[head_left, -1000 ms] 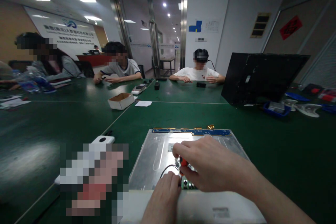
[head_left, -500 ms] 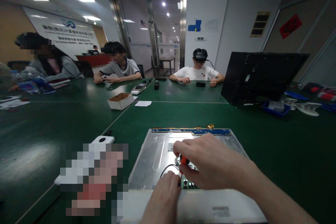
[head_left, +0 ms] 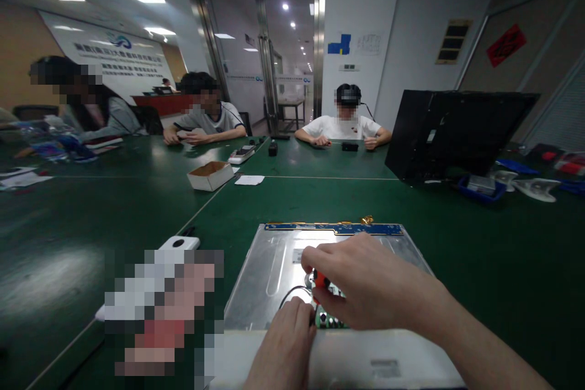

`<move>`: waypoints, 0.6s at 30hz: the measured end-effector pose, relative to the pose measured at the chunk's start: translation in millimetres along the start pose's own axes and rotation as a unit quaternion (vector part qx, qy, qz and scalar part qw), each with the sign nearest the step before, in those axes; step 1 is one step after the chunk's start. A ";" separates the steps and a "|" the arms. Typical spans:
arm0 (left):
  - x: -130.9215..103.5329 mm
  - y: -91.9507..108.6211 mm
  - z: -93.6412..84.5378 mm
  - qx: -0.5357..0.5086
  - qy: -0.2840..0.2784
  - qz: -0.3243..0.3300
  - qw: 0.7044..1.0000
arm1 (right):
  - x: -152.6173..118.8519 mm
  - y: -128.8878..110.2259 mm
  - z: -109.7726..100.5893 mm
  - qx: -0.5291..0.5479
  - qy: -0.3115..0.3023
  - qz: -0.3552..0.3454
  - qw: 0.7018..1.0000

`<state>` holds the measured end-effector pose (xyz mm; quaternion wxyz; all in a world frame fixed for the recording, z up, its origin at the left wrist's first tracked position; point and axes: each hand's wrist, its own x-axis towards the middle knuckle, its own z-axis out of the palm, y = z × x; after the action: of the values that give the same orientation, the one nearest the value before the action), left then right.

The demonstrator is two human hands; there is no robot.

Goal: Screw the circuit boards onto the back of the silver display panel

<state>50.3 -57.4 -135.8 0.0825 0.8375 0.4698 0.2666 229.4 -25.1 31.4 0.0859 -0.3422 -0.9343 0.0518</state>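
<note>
A flat metal-backed display panel [head_left: 269, 280] lies in front of me, with a blue circuit strip [head_left: 329, 229] along its far edge. On its near part sits a small green circuit board [head_left: 327, 320], partly covered by my hands. My right hand [head_left: 361, 280] is closed around a red-and-black screwdriver handle [head_left: 320, 279] above the board; the tool's tip is hidden. My left hand [head_left: 290, 335] rests at the board's left side, fingers stretched forward and lying on the panel, its thumb out of sight. A thin dark cable [head_left: 292, 292] curves just beyond the left fingertips.
To the left lies a white device [head_left: 178, 245] beside a blurred-out patch. A small open cardboard box [head_left: 210, 177] and a paper slip [head_left: 249, 180] lie farther off. A large black monitor [head_left: 448, 134] and a blue tray [head_left: 482, 187] stand right. Several people sit across the green table [head_left: 137, 207].
My hands, the screwdriver and the panel look almost unmoved. Across the table, the person in the white shirt has shifted both hands slightly.
</note>
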 end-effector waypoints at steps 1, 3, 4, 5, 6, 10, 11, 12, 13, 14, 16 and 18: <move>0.0 0.7 -1.1 0.001 0.000 0.000 1.000 | 0.3 -0.2 -0.1 -0.002 -0.004 -0.001 1.000; -0.2 1.7 -2.9 0.001 0.000 -0.001 1.000 | 0.8 -0.2 0.1 -0.004 -0.006 0.000 1.000; -0.3 1.9 -3.5 0.002 -0.001 -0.001 1.000 | 0.9 0.0 0.3 -0.004 -0.005 0.001 1.000; -0.4 2.1 -4.0 0.002 -0.001 -0.001 1.000 | 0.9 0.2 0.6 -0.004 -0.004 0.002 1.000; -0.5 2.1 -4.3 0.003 -0.002 -0.001 1.000 | 0.8 0.5 0.9 -0.004 -0.002 0.003 1.000; 0.5 1.4 -4.2 0.004 -0.007 0.001 1.000 | 0.1 1.4 1.7 0.002 0.008 -0.002 1.000; 1.3 1.1 -3.9 0.005 -0.008 0.001 1.000 | 0.1 1.5 1.8 0.002 0.008 -0.003 1.000; 2.2 0.7 -3.5 0.005 -0.010 0.002 1.000 | 0.1 1.5 1.7 0.002 0.007 -0.003 1.000; 3.2 0.4 -3.0 0.006 -0.011 0.003 1.000 | 0.2 1.4 1.6 0.001 0.005 -0.003 1.000; 4.2 0.1 -2.6 0.007 -0.012 0.004 1.000 | 0.3 1.3 1.5 0.000 0.003 -0.003 1.000; 5.5 -0.1 -2.0 0.008 -0.013 0.004 1.000 | 0.6 0.9 1.3 -0.002 -0.001 -0.001 1.000; 5.5 0.3 -2.0 0.007 -0.013 0.003 1.000 | 0.7 0.6 1.2 -0.005 -0.003 -0.001 1.000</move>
<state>51.8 -53.2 -132.0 0.0815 0.8428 0.4682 0.2526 229.1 -24.3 30.2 0.0811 -0.3417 -0.9351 0.0478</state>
